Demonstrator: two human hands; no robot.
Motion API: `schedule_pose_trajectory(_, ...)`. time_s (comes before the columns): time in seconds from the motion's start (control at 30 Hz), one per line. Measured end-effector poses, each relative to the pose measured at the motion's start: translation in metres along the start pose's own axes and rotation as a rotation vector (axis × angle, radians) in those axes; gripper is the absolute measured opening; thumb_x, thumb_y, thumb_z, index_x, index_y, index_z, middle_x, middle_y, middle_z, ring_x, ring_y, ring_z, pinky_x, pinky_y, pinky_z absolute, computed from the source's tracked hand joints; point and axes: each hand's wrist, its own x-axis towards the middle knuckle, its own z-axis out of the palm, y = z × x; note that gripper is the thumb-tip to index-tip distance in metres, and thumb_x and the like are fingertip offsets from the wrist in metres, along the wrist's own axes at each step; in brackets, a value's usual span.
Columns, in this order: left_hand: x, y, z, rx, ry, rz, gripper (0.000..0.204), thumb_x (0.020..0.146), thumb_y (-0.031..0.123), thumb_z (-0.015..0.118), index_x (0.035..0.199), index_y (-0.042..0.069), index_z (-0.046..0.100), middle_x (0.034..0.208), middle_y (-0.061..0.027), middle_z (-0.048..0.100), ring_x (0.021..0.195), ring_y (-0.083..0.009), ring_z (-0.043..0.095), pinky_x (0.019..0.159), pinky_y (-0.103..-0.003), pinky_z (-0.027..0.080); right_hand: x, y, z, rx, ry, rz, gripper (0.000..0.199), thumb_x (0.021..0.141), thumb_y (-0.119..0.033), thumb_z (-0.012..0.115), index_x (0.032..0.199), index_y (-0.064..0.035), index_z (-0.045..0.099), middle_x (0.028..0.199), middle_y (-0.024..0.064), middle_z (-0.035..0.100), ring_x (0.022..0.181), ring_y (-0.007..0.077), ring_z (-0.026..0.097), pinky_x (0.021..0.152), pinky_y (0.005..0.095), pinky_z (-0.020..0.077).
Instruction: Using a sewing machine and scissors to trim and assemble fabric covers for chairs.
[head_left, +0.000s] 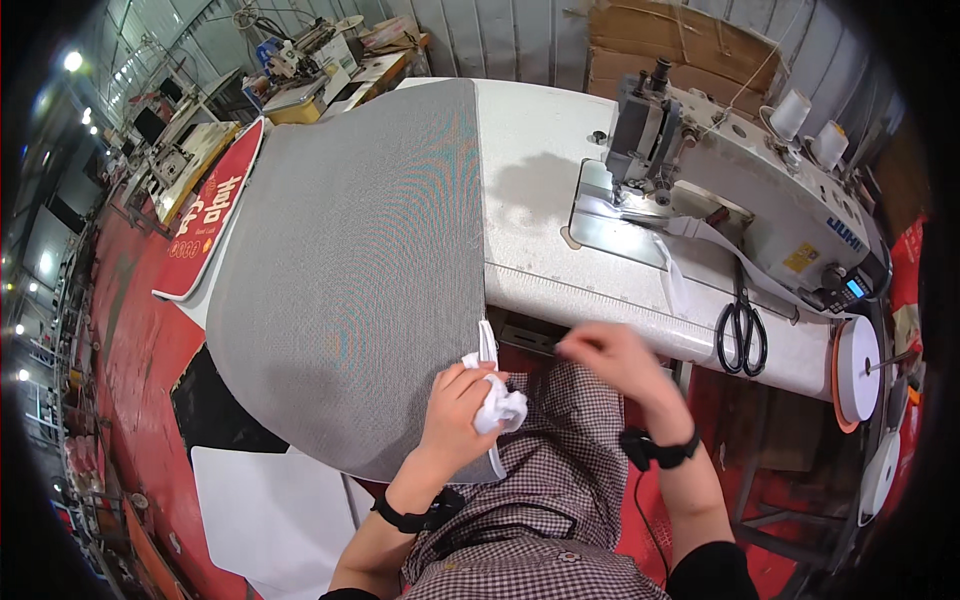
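A large grey mesh-textured mat [350, 230] with white edging lies over the left part of the table and hangs toward my lap. Near its front right corner, my left hand [457, 412] is closed around a bunched white cloth [500, 408], against the mat's white edge strip [487, 343]. My right hand [615, 358] is in the air right of the mat, just before the table's front edge; motion smears its fingers. On the right stands a sewing machine [760, 200] with its lamp lit, and a white binding tape [720, 243] runs to its needle area.
Black-handled scissors [741, 335] lie at the table's [540, 225] front right. A reel of white tape [858, 370] hangs beyond the right end. Thread cones [790, 115] stand behind the machine. To the left are a red printed mat [212, 220] and white sheets [270, 510].
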Motion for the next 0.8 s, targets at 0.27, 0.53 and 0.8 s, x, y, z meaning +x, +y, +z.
schedule_pose_trajectory(0.27, 0.007, -0.011, 0.013, -0.085, 0.151, -0.291, 0.033, 0.064, 0.007, 0.068, 0.091, 0.000, 0.051, 0.086, -0.0174, 0.056, 0.079, -0.0373, 0.056, 0.069, -0.043, 0.046, -0.078, 0.063, -0.106, -0.715, 0.805, 0.332, 0.022, 0.077, -0.005, 0.066, 0.094, 0.0002, 0.054, 0.091, 0.0148, 0.053, 0.084, 0.0312, 0.052, 0.075, 0.0381, 0.0428)
schedule_pose_trajectory(0.53, 0.028, -0.009, 0.012, -0.021, 0.286, -0.466, 0.031, 0.071, 0.005, 0.066, 0.093, -0.001, 0.046, 0.087, -0.0165, 0.052, 0.076, -0.0363, 0.055, 0.067, -0.041, 0.045, -0.095, 0.071, -0.135, -0.471, 0.698, 0.425, 0.035, 0.077, -0.010, 0.067, 0.105, 0.0016, 0.051, 0.095, 0.0167, 0.053, 0.088, 0.0292, 0.053, 0.078, 0.0381, 0.0430)
schedule_pose_trajectory(0.8, 0.021, -0.007, 0.010, 0.181, -0.055, -0.385, 0.034, 0.063, 0.001, 0.068, 0.093, -0.002, 0.052, 0.091, -0.0188, 0.052, 0.084, -0.0387, 0.054, 0.070, -0.043, 0.046, -0.132, 0.070, -0.147, -0.441, 0.553, 0.519, 0.043, 0.072, 0.005, 0.058, 0.113, -0.0001, 0.047, 0.082, 0.0049, 0.051, 0.072, 0.0127, 0.050, 0.065, 0.0243, 0.0421)
